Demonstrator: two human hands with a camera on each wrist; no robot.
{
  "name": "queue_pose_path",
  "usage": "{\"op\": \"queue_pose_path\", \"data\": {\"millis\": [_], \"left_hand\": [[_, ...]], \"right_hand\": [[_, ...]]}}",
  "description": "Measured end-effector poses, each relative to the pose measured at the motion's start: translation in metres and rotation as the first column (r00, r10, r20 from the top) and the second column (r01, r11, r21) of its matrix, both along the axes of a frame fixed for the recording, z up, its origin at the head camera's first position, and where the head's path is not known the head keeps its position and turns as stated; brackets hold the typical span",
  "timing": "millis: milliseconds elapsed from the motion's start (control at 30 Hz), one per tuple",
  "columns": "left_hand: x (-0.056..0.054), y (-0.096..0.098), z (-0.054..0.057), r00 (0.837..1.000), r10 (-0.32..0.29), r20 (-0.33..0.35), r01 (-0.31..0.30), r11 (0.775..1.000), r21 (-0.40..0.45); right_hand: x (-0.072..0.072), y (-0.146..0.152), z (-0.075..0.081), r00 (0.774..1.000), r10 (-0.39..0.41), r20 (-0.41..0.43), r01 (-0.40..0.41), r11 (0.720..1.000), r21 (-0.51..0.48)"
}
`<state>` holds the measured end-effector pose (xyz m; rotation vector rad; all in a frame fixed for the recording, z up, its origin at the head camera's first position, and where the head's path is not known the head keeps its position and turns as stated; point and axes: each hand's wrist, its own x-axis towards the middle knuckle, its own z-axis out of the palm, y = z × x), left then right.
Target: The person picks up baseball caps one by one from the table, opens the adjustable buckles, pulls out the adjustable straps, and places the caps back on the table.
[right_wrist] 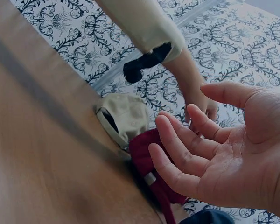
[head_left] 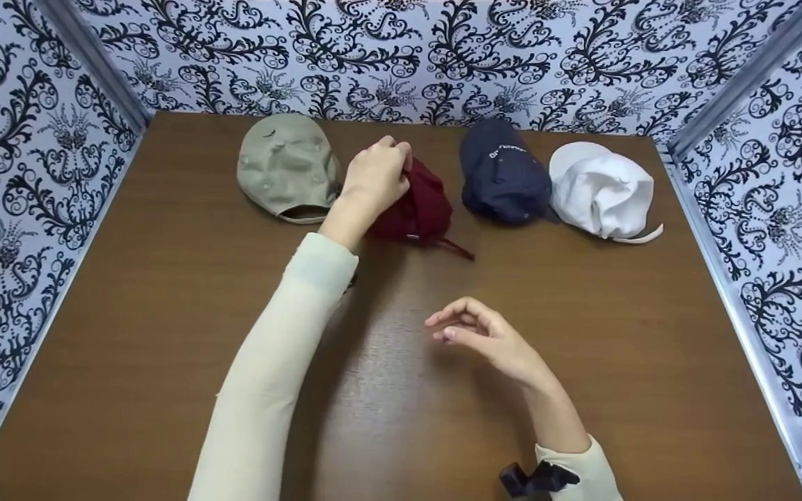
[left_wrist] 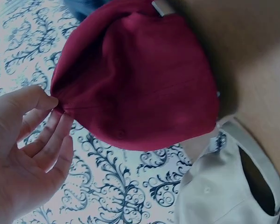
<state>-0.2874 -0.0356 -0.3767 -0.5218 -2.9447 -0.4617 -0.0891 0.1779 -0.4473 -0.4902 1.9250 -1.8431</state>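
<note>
My left hand (head_left: 378, 174) pinches the crown of a dark red cap (head_left: 427, 205) between thumb and fingertips. In the left wrist view the red cap (left_wrist: 144, 79) hangs from that pinch, its fabric drawn to a point at the left hand (left_wrist: 32, 140). Its strap dangles toward the front in the head view. To its left lies an olive-beige cap (head_left: 286, 163), back opening facing the front. My right hand (head_left: 488, 337) hovers over the middle of the table, fingers loosely bent and holding nothing; the right wrist view shows its palm and spread fingers.
A navy cap (head_left: 502, 174) with white lettering lies right of the red one. Beside it is a white cap (head_left: 603, 188) with its strap sticking out. The brown table (head_left: 164, 313) is enclosed by patterned walls (head_left: 387, 56) at the back and sides.
</note>
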Motion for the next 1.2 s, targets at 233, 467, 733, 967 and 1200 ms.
{"op": "queue_pose_path", "data": {"millis": [233,467,733,967,1200], "left_hand": [[0.009,-0.006,0.020,0.999,-0.035,0.032,0.034,0.999,0.041],[0.019,-0.012,0.038,0.994,-0.063,0.090,0.056,0.995,0.085],[0.029,-0.016,0.055,0.982,-0.119,0.147,0.092,0.981,0.173],[0.039,-0.018,0.068,0.960,-0.208,0.190,0.155,0.954,0.258],[0.047,-0.018,0.076,0.934,-0.295,0.202,0.221,0.920,0.324]], "right_hand": [[-0.002,-0.001,-0.007,0.997,-0.055,0.058,0.054,0.998,0.017],[-0.005,-0.001,-0.013,0.983,-0.140,0.119,0.139,0.990,0.017],[-0.007,-0.004,-0.021,0.980,-0.147,0.135,0.147,0.989,0.008],[-0.010,-0.008,-0.028,0.964,-0.204,0.169,0.214,0.976,-0.044],[-0.010,-0.021,-0.036,0.905,-0.332,0.267,0.411,0.845,-0.343]]}}
